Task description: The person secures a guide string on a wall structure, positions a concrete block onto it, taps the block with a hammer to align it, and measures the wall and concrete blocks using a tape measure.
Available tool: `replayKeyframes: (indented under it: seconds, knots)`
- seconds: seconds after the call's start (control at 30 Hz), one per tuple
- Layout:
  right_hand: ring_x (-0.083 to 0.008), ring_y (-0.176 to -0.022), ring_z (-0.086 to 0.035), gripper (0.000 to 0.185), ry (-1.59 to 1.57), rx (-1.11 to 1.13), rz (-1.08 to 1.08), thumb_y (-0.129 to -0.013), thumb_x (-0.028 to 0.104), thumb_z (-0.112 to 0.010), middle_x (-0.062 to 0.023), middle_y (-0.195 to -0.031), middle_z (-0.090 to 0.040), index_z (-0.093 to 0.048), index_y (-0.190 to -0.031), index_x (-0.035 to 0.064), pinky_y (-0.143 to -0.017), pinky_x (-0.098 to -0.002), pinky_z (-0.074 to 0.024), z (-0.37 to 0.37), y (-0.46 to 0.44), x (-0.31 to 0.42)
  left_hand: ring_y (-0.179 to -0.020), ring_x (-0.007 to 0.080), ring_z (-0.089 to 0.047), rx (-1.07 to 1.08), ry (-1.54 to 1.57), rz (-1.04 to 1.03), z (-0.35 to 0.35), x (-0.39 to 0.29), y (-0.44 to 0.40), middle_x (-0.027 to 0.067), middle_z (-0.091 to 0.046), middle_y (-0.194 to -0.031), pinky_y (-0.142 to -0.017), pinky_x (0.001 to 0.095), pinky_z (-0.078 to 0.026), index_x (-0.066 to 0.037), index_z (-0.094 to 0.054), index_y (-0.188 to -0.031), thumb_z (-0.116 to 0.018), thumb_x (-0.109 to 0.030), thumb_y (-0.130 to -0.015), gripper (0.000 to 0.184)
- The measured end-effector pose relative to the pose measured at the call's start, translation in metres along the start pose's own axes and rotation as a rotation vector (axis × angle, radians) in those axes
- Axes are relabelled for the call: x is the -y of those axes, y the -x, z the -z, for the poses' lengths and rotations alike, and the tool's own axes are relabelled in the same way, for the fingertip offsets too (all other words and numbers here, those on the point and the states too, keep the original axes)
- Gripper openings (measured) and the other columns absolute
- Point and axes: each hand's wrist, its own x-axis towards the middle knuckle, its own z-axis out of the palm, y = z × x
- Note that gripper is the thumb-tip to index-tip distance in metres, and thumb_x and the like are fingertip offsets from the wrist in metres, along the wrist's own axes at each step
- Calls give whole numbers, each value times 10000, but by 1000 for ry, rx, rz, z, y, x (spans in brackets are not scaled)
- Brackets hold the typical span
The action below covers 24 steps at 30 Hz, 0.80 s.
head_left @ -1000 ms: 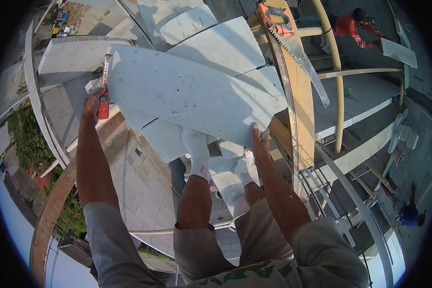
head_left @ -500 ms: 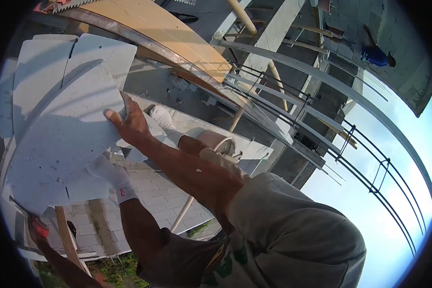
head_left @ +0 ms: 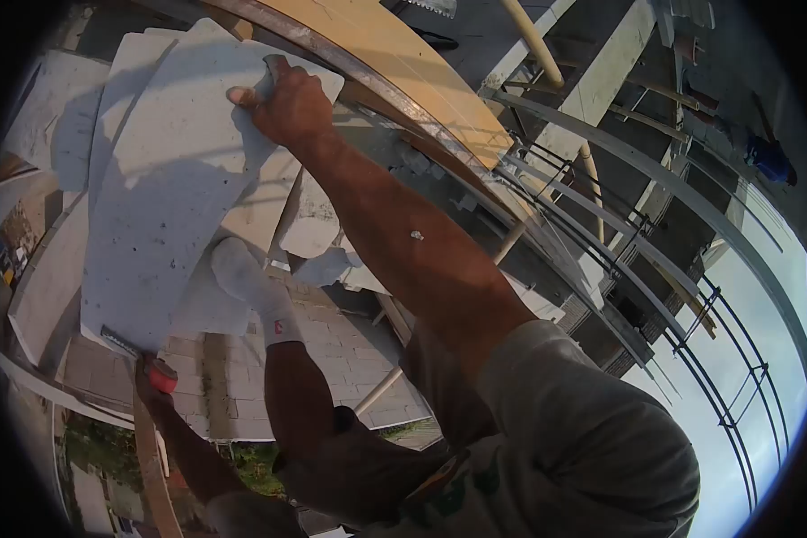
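My right hand (head_left: 287, 103) grips the upper edge of a large pale grey board (head_left: 175, 170), with the thumb on its face and fingers at its edge. At the board's lower end, my left hand (head_left: 151, 384) is wrapped around a red tape measure (head_left: 160, 376). A short metal strip (head_left: 119, 341) runs from it along the board's lower edge. Another pale board (head_left: 134, 76) shows partly behind the held one. My foot in a white sock (head_left: 247, 282) is beside the board.
A curved yellow-brown panel (head_left: 403, 72) arcs across the top. Rebar cages (head_left: 708, 359) and pale beams (head_left: 619, 152) extend to the right. Beneath my feet is a paved surface (head_left: 332, 350). Broken pale pieces (head_left: 309, 235) lie near my foot. A person in blue (head_left: 771, 161) is at the far upper right.
The view has shifted. The held board and my right hand are higher in view, the board at a different angle. My left hand with the tape measure has come further into view.
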Motion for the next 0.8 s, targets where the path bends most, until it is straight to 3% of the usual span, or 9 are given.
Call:
replayKeyframes:
  seconds: [0.03, 0.1, 0.13, 0.2, 0.33, 0.57, 0.67, 0.8]
  knots:
    - [-404, -1120, -526, 774, 28, -5, 45, -782, 571, -673, -206, -1139, -571, -440, -1338, 85, -814, -462, -534, -1, -5, -3, -956, 198, -612, -203, -32, -75, -65, -3, 49, 49, -617, -1030, -803, 357, -515, -119, -580, -1169, -603, -394, -905, 382]
    - [-379, -1019, -630, 761, 85, -97, 250, -797, 607, -636, -229, -1081, -636, -472, -1312, 70, -805, -457, -541, -6, -15, -16, -977, 187, -603, -167, 36, -189, -57, 17, 38, 55, -611, -1071, -845, 334, -495, -58, -585, -1174, -641, -288, -897, 365]
    - [-371, -984, -652, 773, 86, -119, 310, -798, 626, -619, -236, -1068, -652, -477, -1308, 63, -820, -460, -534, -5, -18, -18, -914, 166, -612, -224, 76, -199, -75, 17, 47, 45, -620, -1017, -800, 317, -499, -41, -603, -1132, -644, -259, -897, 323]
    - [-398, -1058, -615, 839, 130, -46, 256, -801, 670, -578, -248, -1109, -636, -430, -1353, 55, -892, -457, -503, -2, -23, -21, -799, 175, -635, -172, 124, -224, -89, 23, 58, 35, -640, -895, -711, 317, -524, -59, -612, -1060, -615, -237, -909, 233]
    - [-411, -1139, -564, 899, 181, -74, 303, -785, 668, -603, -294, -1200, -576, -391, -1393, 41, -960, -444, -463, -2, -31, -25, -843, 167, -644, -122, 126, -238, -93, 41, 57, 41, -657, -932, -776, 303, -517, -42, -633, -1052, -623, -215, -900, 230]
    - [-402, -1101, -590, 893, 102, -67, 310, -752, 610, -679, -297, -1187, -587, -467, -1330, -37, -960, -419, -455, 6, -38, -11, -764, 124, -619, -281, 117, -197, -137, 61, 103, 28, -654, -896, -703, 263, -492, -36, -663, -1030, -649, -193, -880, 218]
    - [-396, -1066, -611, 892, 184, -43, 248, -723, 583, -714, -300, -1156, -603, -492, -1296, -64, -943, -408, -463, 4, -60, 8, -729, 116, -610, -234, 186, -202, -139, 87, 102, 18, -645, -858, -676, 260, -488, -35, -660, -1018, -644, -192, -881, 209]
    - [-349, -1102, -596, 854, 251, 5, 244, -773, 533, -687, -279, -1220, -576, -467, -1321, -84, -943, -381, -456, -1, -73, 42, -702, 115, -606, -163, 236, -267, -154, 96, 108, 22, -630, -796, -647, 252, -483, -29, -655, -1006, -649, -196, -875, 212]
